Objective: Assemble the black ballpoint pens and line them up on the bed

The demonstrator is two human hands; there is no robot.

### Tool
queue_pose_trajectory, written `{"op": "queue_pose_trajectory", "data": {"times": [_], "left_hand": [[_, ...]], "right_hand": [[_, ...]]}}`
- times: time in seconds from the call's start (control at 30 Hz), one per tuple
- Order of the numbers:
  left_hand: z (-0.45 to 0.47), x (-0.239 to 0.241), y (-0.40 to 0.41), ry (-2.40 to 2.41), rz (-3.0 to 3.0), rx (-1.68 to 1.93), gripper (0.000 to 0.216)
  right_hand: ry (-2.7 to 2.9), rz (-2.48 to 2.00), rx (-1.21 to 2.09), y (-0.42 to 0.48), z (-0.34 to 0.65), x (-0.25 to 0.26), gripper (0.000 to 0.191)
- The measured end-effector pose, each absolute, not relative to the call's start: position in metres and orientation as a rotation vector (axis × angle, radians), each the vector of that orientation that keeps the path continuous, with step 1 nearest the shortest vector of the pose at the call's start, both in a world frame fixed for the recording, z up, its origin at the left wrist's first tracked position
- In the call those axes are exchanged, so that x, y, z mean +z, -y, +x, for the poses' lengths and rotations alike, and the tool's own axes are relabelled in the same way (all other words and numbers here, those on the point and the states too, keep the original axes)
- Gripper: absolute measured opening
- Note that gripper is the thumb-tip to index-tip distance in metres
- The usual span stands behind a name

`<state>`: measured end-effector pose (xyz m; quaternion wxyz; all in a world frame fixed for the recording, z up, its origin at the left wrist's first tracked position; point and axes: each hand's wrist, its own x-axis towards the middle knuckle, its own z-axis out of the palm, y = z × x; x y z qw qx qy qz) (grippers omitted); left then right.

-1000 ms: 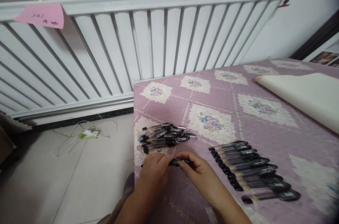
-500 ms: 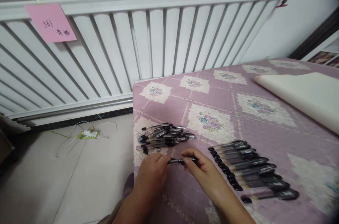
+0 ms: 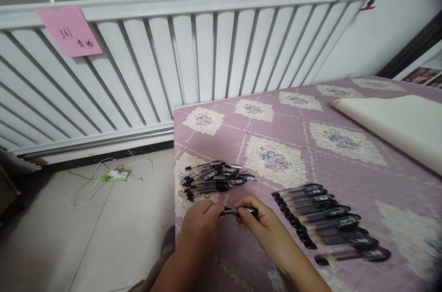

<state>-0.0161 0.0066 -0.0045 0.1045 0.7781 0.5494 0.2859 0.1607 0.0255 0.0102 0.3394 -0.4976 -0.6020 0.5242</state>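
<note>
A black pen [image 3: 239, 211] is held level between both my hands, just above a pink quilted cover [image 3: 290, 131]. My left hand [image 3: 202, 227] pinches its left end. My right hand [image 3: 262, 223] closes round its right end. A loose heap of black pens [image 3: 214, 178] lies right behind my hands. To the right, several capped pens [image 3: 328, 220] lie side by side in a neat row.
A white radiator [image 3: 165, 71] with a pink note [image 3: 70, 32] stands behind. A cream sheet [image 3: 397, 121] lies at the far right. On the grey floor at left are white cables and a green power strip [image 3: 115, 174].
The pen and both hands have shifted slightly up and right. My grip on both ends is unchanged. The camera has tilted a little.
</note>
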Motion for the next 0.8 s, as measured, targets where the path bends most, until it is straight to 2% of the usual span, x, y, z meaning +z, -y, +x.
{"op": "queue_pose_trajectory", "data": {"times": [0.4, 0.6, 0.8], "left_hand": [[-0.012, -0.003, -0.005, -1.604, 2.379, 0.948, 0.027], [-0.014, -0.012, -0.006, -1.559, 2.363, 1.032, 0.022], [-0.009, -0.013, -0.002, -1.483, 2.344, 1.164, 0.020]], "right_hand": [[1.392, -1.241, 1.405, -0.021, 0.159, 0.009, 0.016], [1.183, -1.280, 1.323, -0.020, 0.163, 0.012, 0.031], [1.152, -1.229, 1.279, -0.017, 0.171, 0.008, 0.026]]}}
